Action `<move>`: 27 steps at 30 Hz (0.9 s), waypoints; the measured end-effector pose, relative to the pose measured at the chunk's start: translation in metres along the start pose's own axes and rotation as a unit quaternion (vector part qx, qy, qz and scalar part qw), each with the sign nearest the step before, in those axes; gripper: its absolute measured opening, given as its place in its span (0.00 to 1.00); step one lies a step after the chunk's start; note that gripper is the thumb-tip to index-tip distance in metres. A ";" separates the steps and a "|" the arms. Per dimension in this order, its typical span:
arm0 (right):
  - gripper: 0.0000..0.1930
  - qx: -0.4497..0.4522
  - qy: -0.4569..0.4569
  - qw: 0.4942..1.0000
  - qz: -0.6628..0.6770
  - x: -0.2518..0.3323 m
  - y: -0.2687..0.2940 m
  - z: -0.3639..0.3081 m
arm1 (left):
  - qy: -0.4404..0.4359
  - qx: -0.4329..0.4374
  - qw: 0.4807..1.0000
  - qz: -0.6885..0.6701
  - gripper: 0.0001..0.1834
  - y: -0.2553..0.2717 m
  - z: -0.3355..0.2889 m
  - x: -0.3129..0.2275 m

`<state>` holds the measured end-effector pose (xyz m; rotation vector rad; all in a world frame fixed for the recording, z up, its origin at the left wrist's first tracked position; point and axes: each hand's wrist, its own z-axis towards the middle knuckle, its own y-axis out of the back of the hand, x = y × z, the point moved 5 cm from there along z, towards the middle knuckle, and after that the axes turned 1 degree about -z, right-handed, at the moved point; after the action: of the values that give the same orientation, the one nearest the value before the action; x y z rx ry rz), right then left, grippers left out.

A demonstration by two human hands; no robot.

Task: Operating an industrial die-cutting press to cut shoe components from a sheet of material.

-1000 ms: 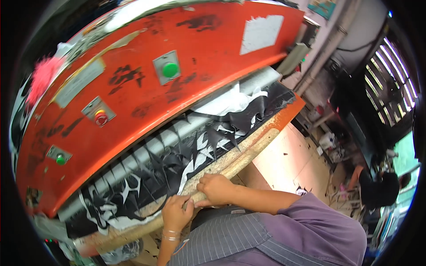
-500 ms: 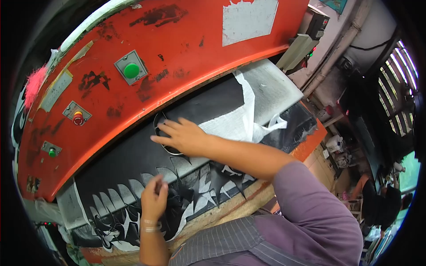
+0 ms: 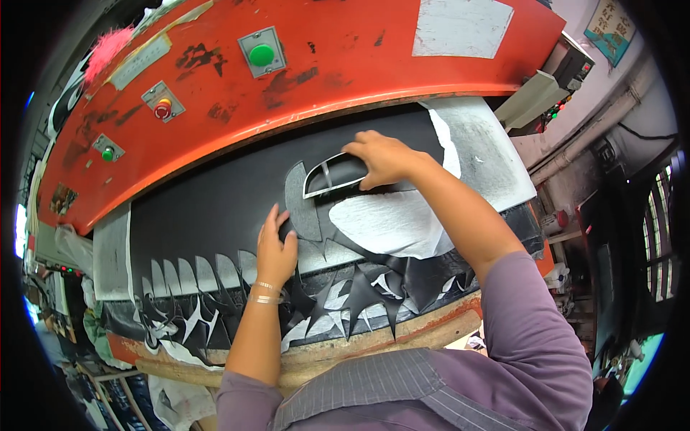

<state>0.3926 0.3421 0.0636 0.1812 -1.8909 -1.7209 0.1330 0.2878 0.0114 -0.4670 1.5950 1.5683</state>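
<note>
Two hands are seen on a big black sheet (image 3: 215, 208) under the orange machine (image 3: 302, 79). A curved metal cutter (image 3: 334, 176) is gripped by the right hand (image 3: 384, 158). The left hand (image 3: 277, 248) is pressed flat, open.

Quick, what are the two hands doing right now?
Left hand: open, flat on the black sheet, holding nothing.
Right hand: closed on the curved metal cutting die, which sits on the sheet.
</note>
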 end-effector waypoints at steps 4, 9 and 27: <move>0.39 -0.026 -0.083 0.994 0.072 -0.028 -0.027 -0.021 | 0.034 0.024 0.996 -0.080 0.36 -0.033 0.021 -0.012; 0.39 -0.194 -0.112 0.967 0.121 -0.054 -0.051 -0.074 | -0.041 0.014 0.996 0.083 0.42 -0.054 0.024 -0.026; 0.40 -0.115 -0.183 0.973 0.079 -0.038 -0.048 -0.073 | -0.036 0.033 0.997 0.066 0.44 -0.036 0.019 -0.011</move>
<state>0.4469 0.2880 0.0069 -0.3903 -1.8697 -1.9436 0.1721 0.2975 -0.0008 -0.2715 1.6445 1.6069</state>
